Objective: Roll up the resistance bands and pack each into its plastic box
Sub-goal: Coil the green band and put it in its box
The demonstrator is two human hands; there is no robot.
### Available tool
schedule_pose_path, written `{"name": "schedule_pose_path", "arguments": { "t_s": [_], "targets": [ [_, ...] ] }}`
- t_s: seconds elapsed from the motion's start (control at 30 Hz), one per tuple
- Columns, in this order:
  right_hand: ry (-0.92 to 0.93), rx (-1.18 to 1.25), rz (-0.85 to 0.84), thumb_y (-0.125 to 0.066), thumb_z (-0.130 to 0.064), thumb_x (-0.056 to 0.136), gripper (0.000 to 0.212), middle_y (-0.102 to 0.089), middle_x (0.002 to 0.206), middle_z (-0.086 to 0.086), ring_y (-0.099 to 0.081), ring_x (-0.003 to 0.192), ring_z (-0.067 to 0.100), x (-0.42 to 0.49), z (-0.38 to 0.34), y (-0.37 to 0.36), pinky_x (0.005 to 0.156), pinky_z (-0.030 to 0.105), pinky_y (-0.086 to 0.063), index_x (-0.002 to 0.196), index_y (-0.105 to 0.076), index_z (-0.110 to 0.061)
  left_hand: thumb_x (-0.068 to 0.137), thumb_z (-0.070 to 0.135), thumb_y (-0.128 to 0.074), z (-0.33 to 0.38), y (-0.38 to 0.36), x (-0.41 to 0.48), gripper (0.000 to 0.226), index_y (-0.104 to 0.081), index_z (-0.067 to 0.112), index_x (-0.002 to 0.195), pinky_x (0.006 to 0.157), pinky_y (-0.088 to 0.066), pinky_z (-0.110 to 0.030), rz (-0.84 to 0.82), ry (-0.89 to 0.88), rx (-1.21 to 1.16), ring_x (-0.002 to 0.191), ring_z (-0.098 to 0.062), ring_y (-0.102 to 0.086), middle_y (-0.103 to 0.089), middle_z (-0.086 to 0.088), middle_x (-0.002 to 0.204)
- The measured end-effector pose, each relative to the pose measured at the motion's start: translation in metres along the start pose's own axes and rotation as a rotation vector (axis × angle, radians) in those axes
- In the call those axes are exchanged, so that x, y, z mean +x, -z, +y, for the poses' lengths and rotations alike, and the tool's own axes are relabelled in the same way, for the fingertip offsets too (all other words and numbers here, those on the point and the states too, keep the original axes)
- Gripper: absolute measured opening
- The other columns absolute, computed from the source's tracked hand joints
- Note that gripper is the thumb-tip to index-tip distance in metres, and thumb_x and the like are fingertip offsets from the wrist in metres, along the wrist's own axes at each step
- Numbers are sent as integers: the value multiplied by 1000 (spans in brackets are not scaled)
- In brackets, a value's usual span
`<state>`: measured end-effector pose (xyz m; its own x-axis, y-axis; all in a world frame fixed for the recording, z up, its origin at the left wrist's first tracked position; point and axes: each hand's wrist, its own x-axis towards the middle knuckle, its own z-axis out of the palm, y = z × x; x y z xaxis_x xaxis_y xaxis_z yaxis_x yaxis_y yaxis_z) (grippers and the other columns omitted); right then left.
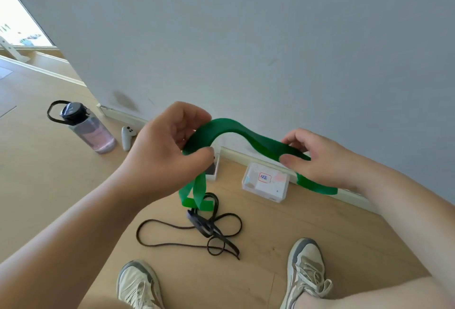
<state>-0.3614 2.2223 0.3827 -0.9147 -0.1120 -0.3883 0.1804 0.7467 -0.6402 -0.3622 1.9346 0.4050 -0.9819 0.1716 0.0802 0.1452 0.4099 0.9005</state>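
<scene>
Wooden floor (295, 222), seen from above by a seated person. The green band (234, 127) is held in the air over it, its long axis running left to right in an upward arch between the hands. The left hand (167, 151) has its fingers and thumb curled and pinching the band where a doubled loop drops straight below it. The right hand (317, 158) pinches the band flat between thumb and fingertips, and a short tail trails past its wrist. A dark band (200, 225) lies loose on the floor beneath the loop. The labelled plastic box (266, 183) stands by the skirting, below the arch and nearer the right hand. Rolling probably begins at the hanging loop, on the left hand's side.
</scene>
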Motion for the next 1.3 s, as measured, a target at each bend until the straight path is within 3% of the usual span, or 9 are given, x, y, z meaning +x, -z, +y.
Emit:
{"name": "schedule_pose_path", "arguments": {
  "t_s": [0.13, 0.33, 0.47, 0.6, 0.73, 0.9, 1.1, 1.23, 1.3],
  "targets": [
    [189, 257, -76, -81, -42, 85, 68, -65, 134, -17, -51, 135, -4, -6, -22, -13, 122, 42, -36, 145, -48, -44, 85, -6, -72, 9, -14, -3, 50, -56, 25, 121, 91, -61, -36, -112, -44, -49, 98, -17, -76, -80, 10, 104],
    [363, 331, 81, -69, -14, 97, 24, -79, 109, -10, -72, 109, 6, -5, -51, -33, 105, 41, -55, 117, -73, -28, 85, 1, -70, 4, -25, -10, 51, -51, 30, 122, 82, -59, -54, -232, -109, 39, 89, -31, -73, -77, -2, 95],
    [324, 277, -62, -78, -18, 90, 37, -79, 108, -10, -72, 107, 3, -6, -54, -30, 103, 38, -55, 124, -70, -32, 84, 1, -75, -1, -18, -7, 53, -50, 27, 123, 90, -60, -49, -208, -77, 17, 94, -20, -75, -79, 6, 99],
    [352, 198, 28, -82, -17, 86, 42, -78, 97, -11, -73, 96, 4, -7, -58, -37, 99, 34, -57, 117, -69, -43, 84, 5, -75, -9, -16, -7, 55, -51, 25, 129, 87, -60, -44, -168, -121, 55, 95, -18, -74, -74, 8, 106],
    [427, 321, 140, -79, -10, 89, 28, -76, 94, -6, -73, 93, 8, -13, -63, -39, 84, 29, -62, 103, -72, -33, 79, 15, -70, -24, -24, -3, 53, -54, 31, 126, 74, -56, -30, -278, -93, 252, 82, -10, -68, -68, 12, 97],
    [391, 320, 229, -75, -10, 92, 21, -74, 89, -1, -72, 86, 17, -14, -54, -29, 81, 37, -63, 89, -71, -30, 72, 26, -69, -52, -37, 2, 34, -56, 30, 103, 87, -59, -49, -382, 157, 317, 96, -22, -69, -70, 0, 101],
    [114, 0, 109, -67, -15, 95, 25, -69, 98, -1, -68, 94, 26, -4, -15, -8, 89, 48, -57, 92, -57, -38, 77, 18, -88, -39, -23, 7, 54, -61, 38, 119, 90, -60, -37, -118, 67, 196, 90, -7, -71, -74, 12, 95],
    [41, 24, -123, -77, -19, 87, 26, -68, 98, -12, -64, 87, -10, -6, -10, -12, 84, 29, -52, 92, -55, -32, 70, 19, -96, -7, -26, -6, 37, -71, 32, 94, 87, -63, -40, 8, -35, 26, 88, -14, -76, -79, 13, 95],
    [100, 153, -158, -85, -19, 81, 34, -72, 103, -7, -67, 94, -9, -8, -21, -21, 89, 25, -53, 93, -53, -23, 71, 12, -95, 0, -35, -13, 33, -68, 25, 84, 85, -63, -40, -3, -75, -10, 87, -15, -77, -79, 12, 94]
  ]
}}
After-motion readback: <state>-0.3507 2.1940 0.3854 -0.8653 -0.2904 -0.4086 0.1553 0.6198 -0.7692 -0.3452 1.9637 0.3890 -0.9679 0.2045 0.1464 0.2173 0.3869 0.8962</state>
